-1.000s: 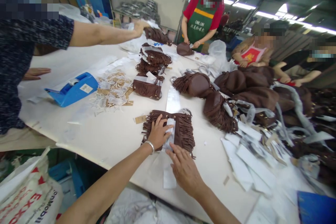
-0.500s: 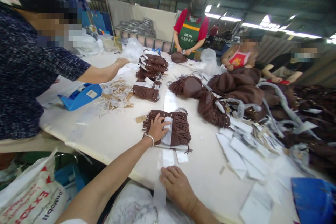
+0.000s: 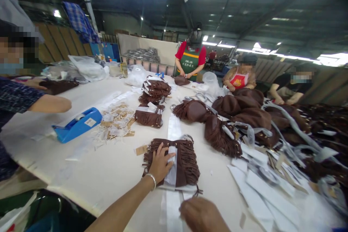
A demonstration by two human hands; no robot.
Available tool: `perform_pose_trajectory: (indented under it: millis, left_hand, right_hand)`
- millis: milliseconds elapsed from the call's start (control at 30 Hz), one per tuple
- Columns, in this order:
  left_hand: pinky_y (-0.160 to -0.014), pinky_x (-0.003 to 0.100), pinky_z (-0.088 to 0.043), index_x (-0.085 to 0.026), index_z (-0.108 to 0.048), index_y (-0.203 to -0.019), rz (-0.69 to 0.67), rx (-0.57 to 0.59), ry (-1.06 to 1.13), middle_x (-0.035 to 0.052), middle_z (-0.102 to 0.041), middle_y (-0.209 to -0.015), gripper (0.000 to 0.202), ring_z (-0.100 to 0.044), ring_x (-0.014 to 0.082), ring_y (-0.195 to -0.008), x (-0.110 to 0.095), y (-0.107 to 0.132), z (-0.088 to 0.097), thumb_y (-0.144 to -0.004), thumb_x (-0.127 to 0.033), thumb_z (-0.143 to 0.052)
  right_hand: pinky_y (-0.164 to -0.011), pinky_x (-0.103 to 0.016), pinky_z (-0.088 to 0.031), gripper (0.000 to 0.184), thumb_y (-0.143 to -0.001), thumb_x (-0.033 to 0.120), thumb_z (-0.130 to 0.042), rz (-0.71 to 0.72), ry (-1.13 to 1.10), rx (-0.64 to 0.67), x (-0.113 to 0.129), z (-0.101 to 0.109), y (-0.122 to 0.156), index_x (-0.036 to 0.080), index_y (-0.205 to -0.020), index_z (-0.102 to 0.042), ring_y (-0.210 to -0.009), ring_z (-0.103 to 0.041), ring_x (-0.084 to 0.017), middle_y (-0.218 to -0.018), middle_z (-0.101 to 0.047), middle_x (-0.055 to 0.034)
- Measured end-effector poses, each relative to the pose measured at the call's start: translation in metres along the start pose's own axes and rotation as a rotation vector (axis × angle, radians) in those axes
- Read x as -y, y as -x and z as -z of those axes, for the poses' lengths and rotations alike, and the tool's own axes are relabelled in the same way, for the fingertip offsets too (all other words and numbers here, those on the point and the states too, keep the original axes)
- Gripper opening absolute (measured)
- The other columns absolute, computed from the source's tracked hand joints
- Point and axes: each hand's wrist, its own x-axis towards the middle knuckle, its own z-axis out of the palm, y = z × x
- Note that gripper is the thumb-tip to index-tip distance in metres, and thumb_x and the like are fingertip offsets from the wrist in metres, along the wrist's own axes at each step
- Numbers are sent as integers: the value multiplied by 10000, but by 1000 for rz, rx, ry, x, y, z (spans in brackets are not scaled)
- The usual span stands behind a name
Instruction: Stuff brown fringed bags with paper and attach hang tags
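A brown fringed bag [image 3: 185, 161] lies flat on the white table [image 3: 108, 174] in front of me. A white paper strip [image 3: 172, 170] runs across it and down to the table's near edge. My left hand [image 3: 160, 163], a bracelet on its wrist, lies flat on the bag with fingers spread, pressing on the strip. At the bottom edge of the view my right hand [image 3: 202, 215] shows only its back, on or over the strip's lower end; its fingers are hidden.
More brown fringed bags lie stacked [image 3: 156, 90] and heaped [image 3: 244, 112] beyond. A blue tape dispenser [image 3: 77, 125] and loose paper tags [image 3: 116, 123] sit at left, white paper sheets [image 3: 261, 188] at right. Several other people work around the table.
My right hand has drawn back from the bag toward the table's near edge. The view has tilted upward. The person at left has pulled an arm back from the far bags.
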Motion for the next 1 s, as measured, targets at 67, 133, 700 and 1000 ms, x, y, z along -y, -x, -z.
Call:
perform_pose_trajectory:
  millis: [67,133,700,1000]
  left_hand:
    - [-1099,642,-214,-362,-605,-1233,-2,-16,-2,46,-463,-1394,430,-139,314,-1454,0,0,-1,-844,-180,-584]
    - [-1099,637,-227,-373,-592,-1246,-7,-30,-8,38,-454,-1407,450,-137,307,-1457,0,0,-2,-850,-161,-565]
    - [-989,629,-411,-379,-557,-1298,-36,-97,-170,73,-490,-1390,520,-237,354,-1422,12,-10,-18,-830,-157,-509]
    - [-1006,617,-409,-381,-558,-1302,-31,-87,-128,62,-505,-1390,464,-275,355,-1412,12,-10,-12,-859,-245,-535]
  right_hand:
    - [-657,-249,-395,238,-982,290,-427,-244,-35,38,-44,32,-47,243,-839,-611,-736,-614,-144,-789,-681,7]
    - [-614,-236,-377,237,-969,344,-462,-420,-27,37,-92,45,-99,238,-825,-616,-686,-611,-134,-753,-678,21]
    - [-863,-392,-436,109,-909,198,-546,-434,251,50,-203,-48,-216,203,-928,-653,-1038,-543,-264,-1121,-625,-111]
    - [-820,-343,-492,115,-796,304,-622,-637,-420,-212,-219,-49,-213,209,-771,-564,-928,-597,-199,-1024,-584,-54]
